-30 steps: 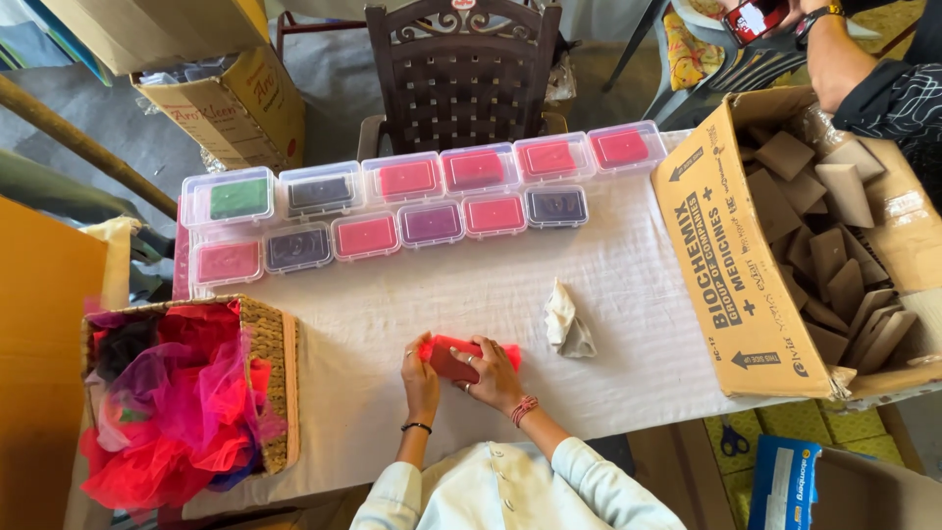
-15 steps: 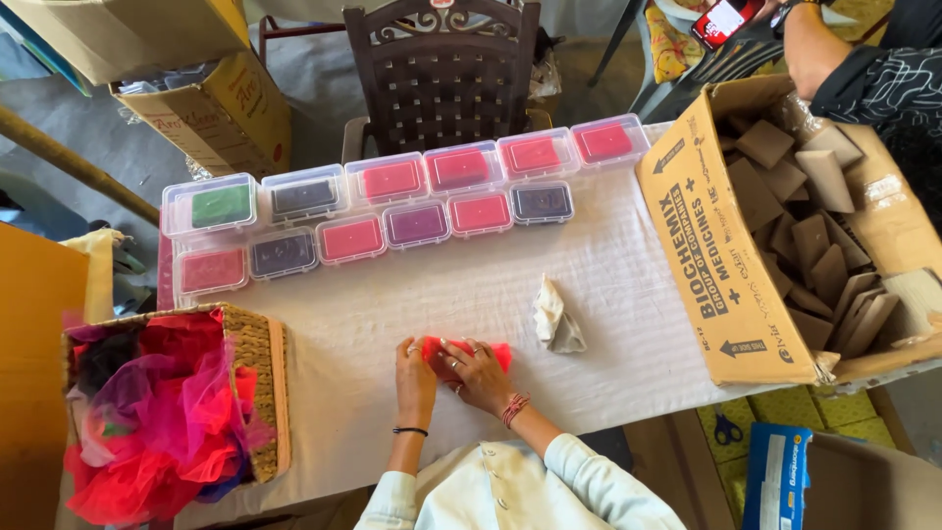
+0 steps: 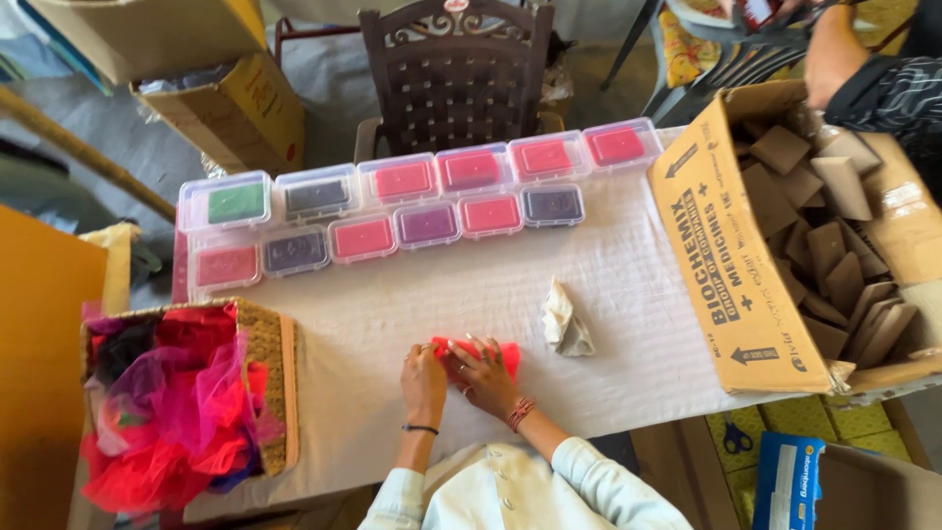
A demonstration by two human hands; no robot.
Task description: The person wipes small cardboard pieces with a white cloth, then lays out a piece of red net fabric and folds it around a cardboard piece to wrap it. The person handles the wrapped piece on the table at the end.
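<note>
Seen from the head camera, a small red piece (image 3: 478, 354) is pressed flat on the white-covered worktop (image 3: 628, 294) by both hands. The left hand (image 3: 424, 378) is laid on its left end and the right hand (image 3: 484, 376) over its middle, fingers (image 3: 488, 349) spread across it — neither grip is clenched around it; it is pinned down rather than lifted. A dark band is worn on the left wrist and a beaded one on the right.

Places are given from the red piece. Just to its right a crumpled pale scrap (image 3: 566, 320) is lying, apart from it. Farther right an open cardboard box (image 3: 726, 265) filled with brown cardboard pieces (image 3: 834, 245) is set on the worktop's end. Beyond the piece, along the far edge, two rows of clear plastic cases (image 3: 412, 201) are lined up, mostly with pink or red contents, some dark purple, one green. To the left a woven basket (image 3: 270, 383) stuffed with red, pink and purple netting (image 3: 167, 412) is placed at the worktop's edge. Past the cases a dark carved chair (image 3: 456, 69) is drawn up — and at the far right another person's sleeved arm (image 3: 873, 69) is seen above the box.
</note>
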